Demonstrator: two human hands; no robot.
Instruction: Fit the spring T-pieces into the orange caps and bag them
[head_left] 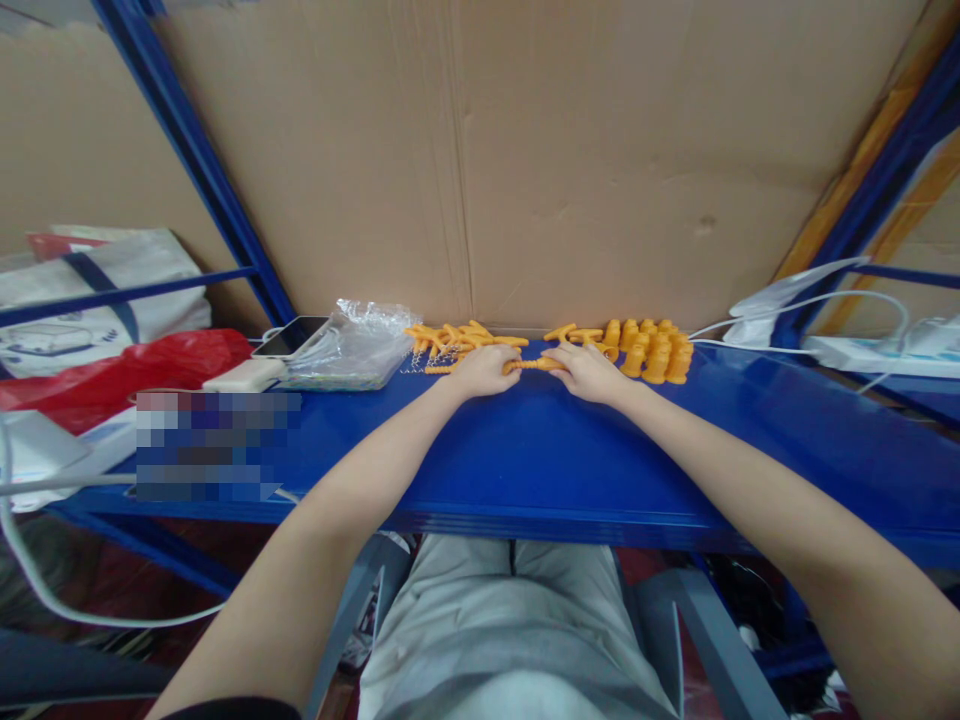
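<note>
Near the back of the blue table, my left hand (484,372) and my right hand (589,372) are closed on opposite ends of a thin orange ribbed plastic rod (534,364). It lies roughly level between them, and my fingers cover both its ends. Behind my left hand is a heap of orange plastic pieces (469,335), with small silvery chains or springs (421,360) beside it. A few more orange handle-like pieces (574,333) lie behind my right hand. To its right stand several orange knobbed plastic pieces (655,350) in rows.
On the left lie a clear plastic bag (356,345), a phone (294,337), a white box (244,375) and a red bag (135,365). White cables (840,297) and a power strip (862,353) are at right. A cardboard sheet (600,160) and blue posts (195,160) bound the back.
</note>
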